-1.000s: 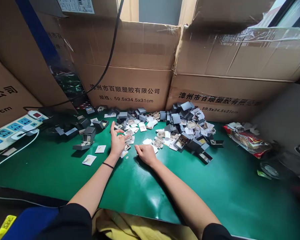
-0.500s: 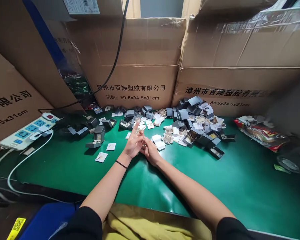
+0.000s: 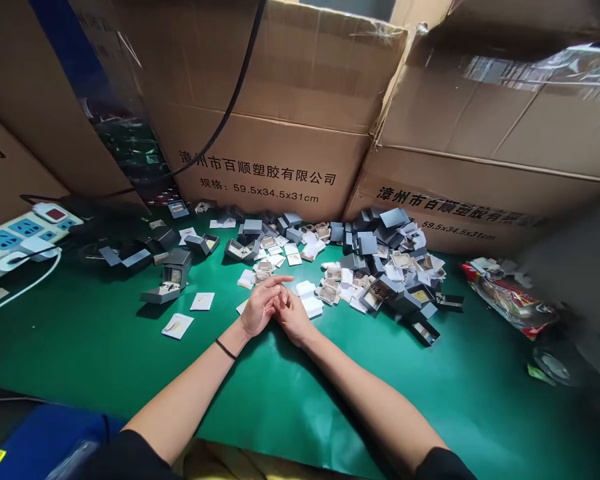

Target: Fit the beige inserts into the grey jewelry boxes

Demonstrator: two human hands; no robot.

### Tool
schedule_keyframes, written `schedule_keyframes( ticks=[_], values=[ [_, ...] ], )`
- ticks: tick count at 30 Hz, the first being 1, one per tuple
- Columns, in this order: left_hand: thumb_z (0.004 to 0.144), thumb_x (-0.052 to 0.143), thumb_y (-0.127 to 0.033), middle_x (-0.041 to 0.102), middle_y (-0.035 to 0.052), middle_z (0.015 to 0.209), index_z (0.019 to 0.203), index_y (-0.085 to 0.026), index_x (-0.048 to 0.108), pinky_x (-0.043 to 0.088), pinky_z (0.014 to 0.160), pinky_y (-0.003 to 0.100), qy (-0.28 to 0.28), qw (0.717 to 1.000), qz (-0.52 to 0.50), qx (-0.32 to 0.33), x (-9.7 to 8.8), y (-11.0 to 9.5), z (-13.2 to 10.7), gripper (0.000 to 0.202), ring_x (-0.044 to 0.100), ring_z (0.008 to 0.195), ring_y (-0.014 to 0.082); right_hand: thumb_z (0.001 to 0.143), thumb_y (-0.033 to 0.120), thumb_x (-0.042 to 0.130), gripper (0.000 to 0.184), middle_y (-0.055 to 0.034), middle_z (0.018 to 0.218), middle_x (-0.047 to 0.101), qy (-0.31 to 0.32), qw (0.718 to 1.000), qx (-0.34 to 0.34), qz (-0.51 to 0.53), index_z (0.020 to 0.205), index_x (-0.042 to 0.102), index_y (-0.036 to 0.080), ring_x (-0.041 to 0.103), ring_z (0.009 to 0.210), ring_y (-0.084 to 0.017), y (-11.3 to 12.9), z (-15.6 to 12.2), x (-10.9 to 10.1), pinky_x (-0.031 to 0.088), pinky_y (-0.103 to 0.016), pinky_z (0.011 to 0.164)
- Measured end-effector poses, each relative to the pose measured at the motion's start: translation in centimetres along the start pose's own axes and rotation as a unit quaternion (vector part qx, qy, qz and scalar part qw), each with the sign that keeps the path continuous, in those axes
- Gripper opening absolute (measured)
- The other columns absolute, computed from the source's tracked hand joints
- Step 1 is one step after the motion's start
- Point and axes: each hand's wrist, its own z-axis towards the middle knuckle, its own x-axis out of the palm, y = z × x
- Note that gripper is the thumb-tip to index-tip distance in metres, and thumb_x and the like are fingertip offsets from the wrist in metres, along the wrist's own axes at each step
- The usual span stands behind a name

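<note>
My left hand (image 3: 258, 305) and my right hand (image 3: 291, 316) meet at the middle of the green mat (image 3: 130, 360). Their fingers are pressed together, the left hand's fingers lying over the right's. Whatever is between them is hidden. Just beyond the fingertips lie small white cards (image 3: 307, 303). Behind those is a heap of little grey boxes (image 3: 380, 253), many open with pale inserts. To the left stands one open grey box (image 3: 170, 283), with two loose cards (image 3: 178, 325) in front of it.
Large cardboard cartons (image 3: 280, 133) wall off the back and left of the mat. A white power strip (image 3: 15, 233) with a cable lies at the far left. A crumpled printed bag (image 3: 510, 300) sits at the right. A black cable (image 3: 220, 127) hangs across the cartons.
My hands were apart, the left raised over the cards; they came together and now rest low on the mat, fingers interlocked. The view has tilted and shifted slightly.
</note>
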Motion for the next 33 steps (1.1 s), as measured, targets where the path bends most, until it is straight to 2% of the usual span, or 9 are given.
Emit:
schedule_keyframes(
  ticks=[6, 10, 13, 15, 17, 22, 26, 30, 33],
  values=[
    [0.076, 0.059, -0.043, 0.05, 0.0015, 0.056, 0.094, -0.013, 0.069, 0.016, 0.038, 0.02, -0.019, 1.0, 0.007, -0.006, -0.3, -0.6, -0.3, 0.036, 0.039, 0.046, 0.0081, 0.086, 0.049, 0.051, 0.029, -0.0078, 0.099, 0.064, -0.002, 0.999, -0.002, 0.042, 0.099, 0.055, 0.022, 0.06, 0.096, -0.021, 0.8, 0.1, 0.8, 0.048, -0.036, 0.092],
    [0.076, 0.061, -0.04, 0.053, 0.0024, 0.057, 0.093, -0.011, 0.068, 0.015, 0.037, 0.017, -0.039, 0.999, -0.026, -0.012, -1.4, -1.4, 0.0, 0.034, 0.037, 0.044, 0.0065, 0.086, 0.044, 0.05, 0.026, -0.0066, 0.097, 0.063, -0.003, 0.998, 0.022, 0.066, 0.099, 0.054, 0.022, 0.061, 0.093, -0.02, 0.8, 0.8, 2.0, 0.05, -0.035, 0.088],
    [0.076, 0.061, -0.034, 0.05, 0.0007, 0.056, 0.094, -0.011, 0.068, 0.027, 0.039, 0.016, -0.049, 0.992, -0.11, -0.021, -2.2, -2.1, 0.1, 0.03, 0.037, 0.044, 0.0065, 0.085, 0.044, 0.052, 0.024, -0.0041, 0.09, 0.062, 0.007, 0.991, 0.058, 0.119, 0.093, 0.051, 0.022, 0.061, 0.085, -0.018, 0.9, 1.1, 2.7, 0.051, -0.032, 0.081],
    [0.077, 0.061, -0.032, 0.044, -0.0021, 0.052, 0.096, -0.013, 0.068, 0.04, 0.046, 0.02, -0.064, 0.982, -0.175, -0.018, -2.5, -2.5, 0.2, 0.028, 0.04, 0.045, 0.0082, 0.085, 0.045, 0.053, 0.024, -0.0024, 0.087, 0.061, 0.002, 0.987, 0.074, 0.144, 0.09, 0.049, 0.022, 0.06, 0.082, -0.016, 1.1, 1.2, 2.9, 0.05, -0.03, 0.08],
    [0.076, 0.062, -0.031, 0.04, -0.0032, 0.053, 0.095, -0.014, 0.067, 0.046, 0.052, 0.023, -0.076, 0.974, -0.215, -0.01, -2.6, -2.8, 0.2, 0.026, 0.043, 0.049, 0.0097, 0.087, 0.048, 0.051, 0.026, -0.0009, 0.082, 0.059, 0.013, 0.987, 0.076, 0.144, 0.087, 0.048, 0.022, 0.058, 0.078, -0.015, 1.3, 1.3, 2.9, 0.049, -0.029, 0.077],
    [0.068, 0.072, -0.032, 0.041, -0.0013, 0.064, 0.081, -0.013, 0.063, 0.034, 0.041, 0.015, -0.064, 0.973, -0.218, -0.034, -3.0, -2.6, 0.1, 0.024, 0.043, 0.055, 0.0084, 0.088, 0.054, 0.046, 0.034, -0.0003, 0.076, 0.056, 0.044, 0.989, 0.085, 0.116, 0.082, 0.051, 0.021, 0.054, 0.073, -0.015, 1.0, 1.9, 2.5, 0.047, -0.028, 0.072],
    [0.068, 0.07, -0.032, 0.039, -0.0014, 0.065, 0.085, -0.014, 0.062, 0.029, 0.041, 0.012, -0.071, 0.976, -0.199, -0.046, -3.1, -2.3, -0.1, 0.025, 0.041, 0.056, 0.0074, 0.087, 0.052, 0.048, 0.032, -0.0019, 0.08, 0.059, 0.056, 0.985, 0.081, 0.143, 0.08, 0.05, 0.021, 0.056, 0.073, -0.016, 0.6, 1.8, 2.3, 0.049, -0.03, 0.071],
    [0.068, 0.069, -0.036, 0.041, -0.0023, 0.061, 0.095, -0.014, 0.064, 0.022, 0.039, 0.011, -0.033, 0.985, -0.161, -0.054, -2.4, -2.2, -0.2, 0.035, 0.031, 0.049, 0.0044, 0.087, 0.046, 0.046, 0.026, -0.0022, 0.079, 0.058, -0.011, 0.995, 0.05, 0.086, 0.079, 0.049, 0.022, 0.058, 0.077, -0.017, 0.6, 1.1, 2.6, 0.051, -0.032, 0.078],
    [0.069, 0.068, -0.04, 0.043, -0.0015, 0.057, 0.093, -0.013, 0.066, 0.015, 0.038, 0.013, -0.018, 0.992, -0.117, -0.045, -2.1, -2.1, -0.3, 0.036, 0.029, 0.047, 0.0044, 0.083, 0.038, 0.048, 0.016, -0.0027, 0.082, 0.06, -0.032, 0.997, 0.046, 0.058, 0.083, 0.051, 0.022, 0.058, 0.08, -0.017, 0.2, 0.8, 3.0, 0.052, -0.034, 0.081]
  ],
)
